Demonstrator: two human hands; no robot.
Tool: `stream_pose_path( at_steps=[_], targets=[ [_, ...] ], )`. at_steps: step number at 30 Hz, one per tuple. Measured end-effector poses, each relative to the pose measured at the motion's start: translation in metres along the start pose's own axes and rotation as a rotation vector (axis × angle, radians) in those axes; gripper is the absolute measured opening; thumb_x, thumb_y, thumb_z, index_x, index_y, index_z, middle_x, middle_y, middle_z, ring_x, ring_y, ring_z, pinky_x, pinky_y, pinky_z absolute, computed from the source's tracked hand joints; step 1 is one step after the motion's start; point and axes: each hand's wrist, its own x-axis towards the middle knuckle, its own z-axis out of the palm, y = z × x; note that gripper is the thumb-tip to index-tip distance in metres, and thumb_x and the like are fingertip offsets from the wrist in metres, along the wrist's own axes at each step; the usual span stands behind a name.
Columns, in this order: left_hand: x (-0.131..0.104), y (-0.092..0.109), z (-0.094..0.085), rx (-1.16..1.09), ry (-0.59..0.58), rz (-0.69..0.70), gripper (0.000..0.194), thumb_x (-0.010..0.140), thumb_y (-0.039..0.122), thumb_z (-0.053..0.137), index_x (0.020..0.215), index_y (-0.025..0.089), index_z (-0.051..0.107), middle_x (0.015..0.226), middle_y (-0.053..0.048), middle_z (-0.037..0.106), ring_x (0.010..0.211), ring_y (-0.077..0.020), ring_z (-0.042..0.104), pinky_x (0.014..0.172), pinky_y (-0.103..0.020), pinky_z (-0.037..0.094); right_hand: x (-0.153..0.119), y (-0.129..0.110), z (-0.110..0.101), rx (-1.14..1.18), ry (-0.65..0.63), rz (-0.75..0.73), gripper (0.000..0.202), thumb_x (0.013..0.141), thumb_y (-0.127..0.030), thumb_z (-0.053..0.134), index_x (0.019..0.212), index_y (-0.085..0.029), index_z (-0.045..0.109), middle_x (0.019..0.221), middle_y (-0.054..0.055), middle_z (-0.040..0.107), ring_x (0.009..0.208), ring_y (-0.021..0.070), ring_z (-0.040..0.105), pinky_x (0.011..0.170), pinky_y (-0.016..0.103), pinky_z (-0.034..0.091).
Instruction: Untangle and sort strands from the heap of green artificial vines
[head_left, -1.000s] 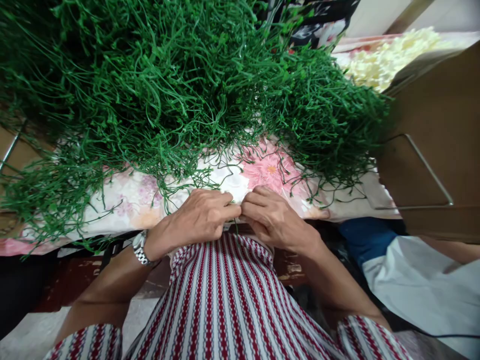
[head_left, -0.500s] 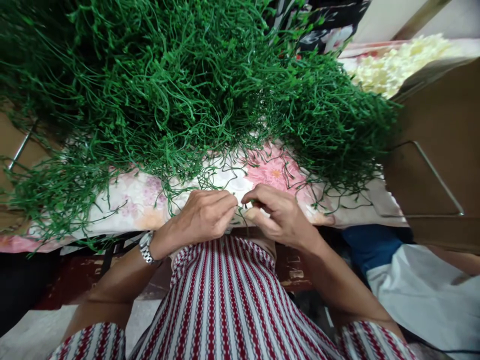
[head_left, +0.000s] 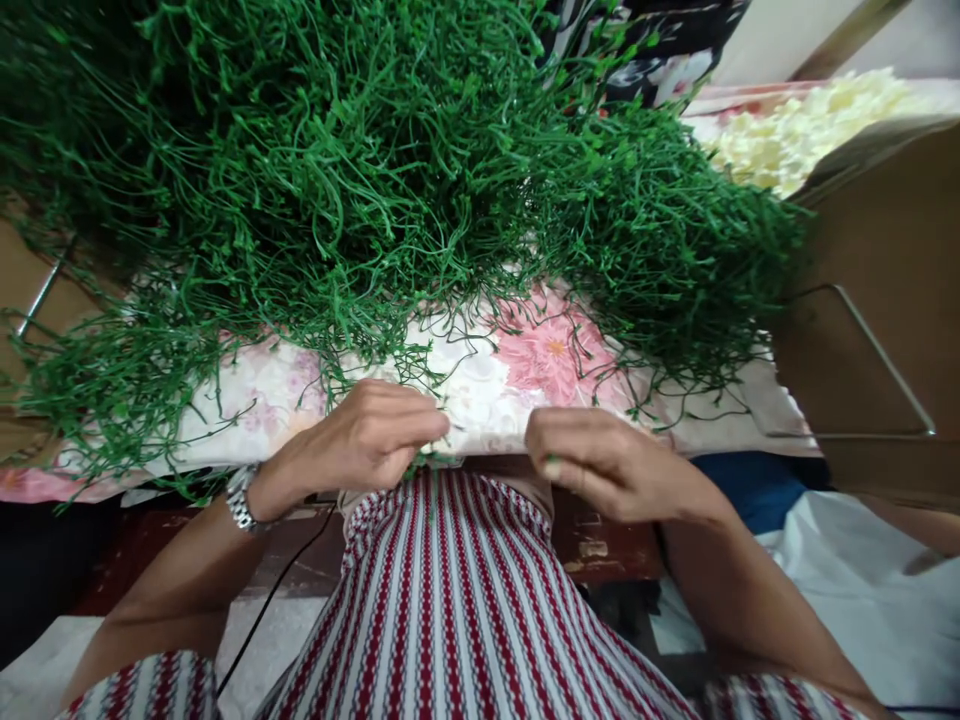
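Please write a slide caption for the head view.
Two bare hands work before a heap of green stems on flowered cloth.

Soft, muted light — right hand [head_left: 611, 462] slightly blurred — edges stretched.

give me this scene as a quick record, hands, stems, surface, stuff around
left hand: fingers closed, small green bits by the fingertips, exact grip unclear
right hand: fingers closed, apart from the left, small green bit at the thumb
stems: large tangled heap of green stems beyond both hands
surface: floral cloth with a big pink flower print
right side: brown cardboard, pale yellow petals behind it
worn: metal watch on left wrist, striped top
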Motion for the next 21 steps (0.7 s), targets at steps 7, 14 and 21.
stream_pose_path(
  at_steps=[7, 14, 21],
  targets=[
    [0.015, 0.005, 0.011, -0.341, 0.320, -0.336, 0.013, 0.082, 0.009, 0.049, 0.091, 0.017, 0.055, 0.080, 0.000, 0.060, 0.073, -0.0097, 0.056, 0.065, -0.021, 0.044, 0.019, -0.002, -0.004, 0.031, 0.621, 0.097, 0.016, 0.091, -0.024, 0.043, 0.085, -0.018, 0.056, 0.070, 0.002, 0.056, 0.061, 0.0105, 0.052, 0.057, 0.023, 0.041],
    [0.024, 0.010, 0.021, -0.231, 0.550, -0.307, 0.011, 0.080, 0.008, 0.050, 0.080, 0.017, 0.057, 0.085, -0.003, 0.048, 0.085, -0.0148, 0.049, 0.073, -0.028, 0.042, 0.049, -0.005, 0.016, -0.188, 0.524, -0.014, 0.017, 0.085, -0.024, 0.054, 0.097, -0.013, 0.059, 0.079, 0.005, 0.062, 0.064, 0.0106, 0.054, 0.060, 0.024, 0.045],
    [0.025, 0.012, 0.031, -0.418, 0.635, -0.312, 0.010, 0.082, 0.009, 0.051, 0.079, 0.017, 0.057, 0.077, -0.001, 0.051, 0.077, -0.0126, 0.050, 0.068, -0.026, 0.040, 0.051, 0.010, 0.033, -0.280, 0.607, -0.028, 0.016, 0.084, -0.021, 0.055, 0.095, -0.011, 0.061, 0.079, 0.006, 0.066, 0.068, 0.0120, 0.058, 0.062, 0.024, 0.047]
  ],
)
